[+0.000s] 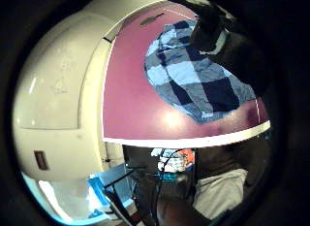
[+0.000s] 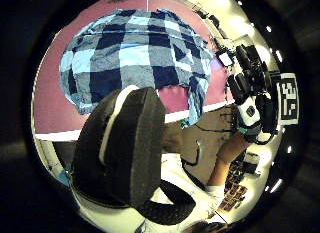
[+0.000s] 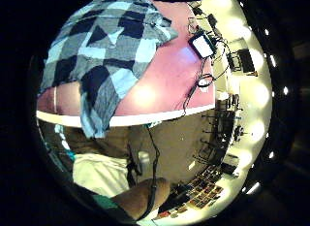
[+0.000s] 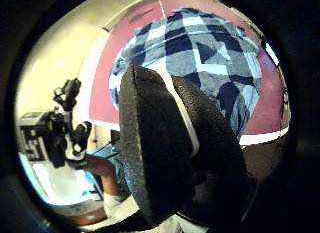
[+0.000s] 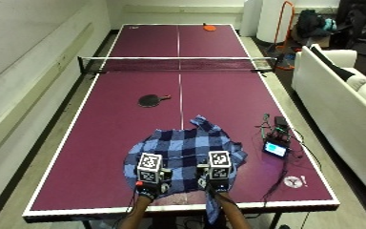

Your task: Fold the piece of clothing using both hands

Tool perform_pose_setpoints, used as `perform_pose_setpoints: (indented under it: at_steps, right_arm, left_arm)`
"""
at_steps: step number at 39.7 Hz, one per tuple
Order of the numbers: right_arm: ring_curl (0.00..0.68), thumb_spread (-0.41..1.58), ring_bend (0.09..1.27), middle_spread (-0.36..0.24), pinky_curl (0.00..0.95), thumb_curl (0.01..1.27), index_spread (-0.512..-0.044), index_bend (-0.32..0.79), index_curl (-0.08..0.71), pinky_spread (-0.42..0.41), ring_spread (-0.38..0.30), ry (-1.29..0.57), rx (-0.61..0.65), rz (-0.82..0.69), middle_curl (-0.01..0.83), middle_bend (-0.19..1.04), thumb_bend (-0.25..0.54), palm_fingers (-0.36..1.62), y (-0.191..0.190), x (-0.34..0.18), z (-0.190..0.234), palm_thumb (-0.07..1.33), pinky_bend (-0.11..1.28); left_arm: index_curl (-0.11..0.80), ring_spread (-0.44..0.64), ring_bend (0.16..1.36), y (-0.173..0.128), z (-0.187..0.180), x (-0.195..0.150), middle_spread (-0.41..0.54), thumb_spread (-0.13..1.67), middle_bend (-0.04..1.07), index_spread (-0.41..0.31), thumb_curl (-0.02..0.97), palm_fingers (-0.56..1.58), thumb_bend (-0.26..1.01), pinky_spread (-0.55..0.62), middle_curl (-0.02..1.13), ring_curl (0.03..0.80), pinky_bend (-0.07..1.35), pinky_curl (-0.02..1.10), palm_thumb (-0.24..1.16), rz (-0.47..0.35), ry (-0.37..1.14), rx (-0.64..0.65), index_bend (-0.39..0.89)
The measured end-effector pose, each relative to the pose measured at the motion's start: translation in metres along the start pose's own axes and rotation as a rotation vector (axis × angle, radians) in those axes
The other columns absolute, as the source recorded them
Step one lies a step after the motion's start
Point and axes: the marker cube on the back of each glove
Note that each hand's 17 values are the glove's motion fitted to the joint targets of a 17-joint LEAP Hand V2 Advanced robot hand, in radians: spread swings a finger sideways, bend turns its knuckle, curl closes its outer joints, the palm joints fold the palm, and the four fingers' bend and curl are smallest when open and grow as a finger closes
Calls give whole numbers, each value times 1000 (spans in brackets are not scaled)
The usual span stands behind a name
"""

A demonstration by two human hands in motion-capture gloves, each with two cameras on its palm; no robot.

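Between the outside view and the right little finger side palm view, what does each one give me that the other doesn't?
Only the outside view shows the left hand and right hand above the near edge of the plaid shirt, the black paddle, the net and the orange paddle at the far end. Only the right little finger side palm view shows a part of the shirt hanging over the table's white edge and the person's lap below. Both show the crumpled shirt, the maroon table and the small device with its cables.

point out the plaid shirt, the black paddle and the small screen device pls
plaid shirt (image 5: 184, 151): outside view, middle of the cloth.
black paddle (image 5: 149, 100): outside view, its blade.
small screen device (image 5: 276, 150): outside view, its lit screen.
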Motion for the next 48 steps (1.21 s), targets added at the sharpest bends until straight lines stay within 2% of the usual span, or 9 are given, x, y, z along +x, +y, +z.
perform_pose_setpoints:
  at_steps: [3, 6, 14, 23, 35, 41, 43, 44, 48]
  right_arm:
    - [44, 604, 212, -29, 98, 43, -237, 162, 67, 161, 78, -1, -14, 7, 77, 246, 158, 170, 3, 0, -2, 244, 338]
    - [67, 790, 217, -35, 131, 58, -288, 160, 99, 198, 98, 2, -25, 18, 108, 250, 164, 153, 9, 1, -9, 260, 350]
    - [106, 1080, 227, -44, 184, 93, -355, 159, 153, 249, 129, 20, -22, 25, 170, 251, 149, 125, 7, 6, -8, 273, 358]
    - [137, 1220, 231, -47, 225, 119, -379, 158, 196, 270, 143, 15, 5, 10, 219, 243, 115, 109, 4, 6, -7, 272, 363]
    - [169, 1284, 232, -49, 262, 149, -388, 155, 233, 278, 150, 13, -12, 1, 263, 229, 68, 93, 8, 10, -2, 278, 368]
    - [190, 1292, 260, -31, 291, 160, -391, 111, 230, 278, 151, 3, -9, -20, 266, 179, 41, 40, -1, 22, 43, 274, 415]
    - [204, 1293, 285, -17, 304, 163, -390, 107, 228, 279, 152, 0, -34, -27, 262, 157, 33, 6, 0, 24, 58, 274, 444]
    - [213, 1283, 314, -5, 321, 162, -390, 50, 209, 280, 155, 1, -52, -28, 246, 114, 21, -69, 2, 25, 63, 263, 496]
    - [224, 1268, 351, 17, 338, 168, -387, 36, 174, 279, 163, 21, -143, -11, 231, 124, -2, -130, 13, 31, 76, 256, 564]
  left_arm:
    - [10, 133, 535, 0, 2, 1, 43, 583, 218, -41, 26, 452, 62, 168, 97, 147, 488, 150, 109, 2, 1, -12, 33]
    - [23, 164, 581, -1, 3, 1, 52, 750, 224, -50, 40, 416, 53, 204, 145, 194, 521, 200, 105, 0, -9, -13, 52]
    - [55, 206, 639, -1, 2, 2, 65, 1006, 236, -58, 80, 360, 27, 253, 214, 243, 559, 260, 103, 1, -8, -3, 80]
    - [87, 222, 668, 0, -4, 4, 74, 1122, 243, -59, 120, 331, -5, 272, 262, 264, 576, 294, 104, 8, -6, 27, 91]
    - [117, 227, 691, 4, 0, 3, 81, 1175, 244, -59, 158, 306, -15, 279, 307, 281, 588, 323, 99, 2, -3, 42, 92]
    - [133, 228, 693, -2, 39, -2, 84, 1185, 238, -63, 171, 306, -16, 280, 322, 284, 586, 332, 95, -27, -19, 58, 105]
    - [139, 225, 691, -5, 56, -5, 84, 1188, 233, -64, 175, 308, -16, 275, 325, 284, 591, 337, 94, -35, -22, 54, 105]
    - [145, 224, 689, -6, 65, -6, 85, 1189, 230, -64, 177, 314, -16, 273, 326, 284, 591, 337, 94, -38, -20, 48, 113]
    - [156, 222, 684, -11, 96, -12, 85, 1188, 219, -65, 184, 318, -15, 264, 332, 284, 590, 341, 93, -57, -25, -8, 115]
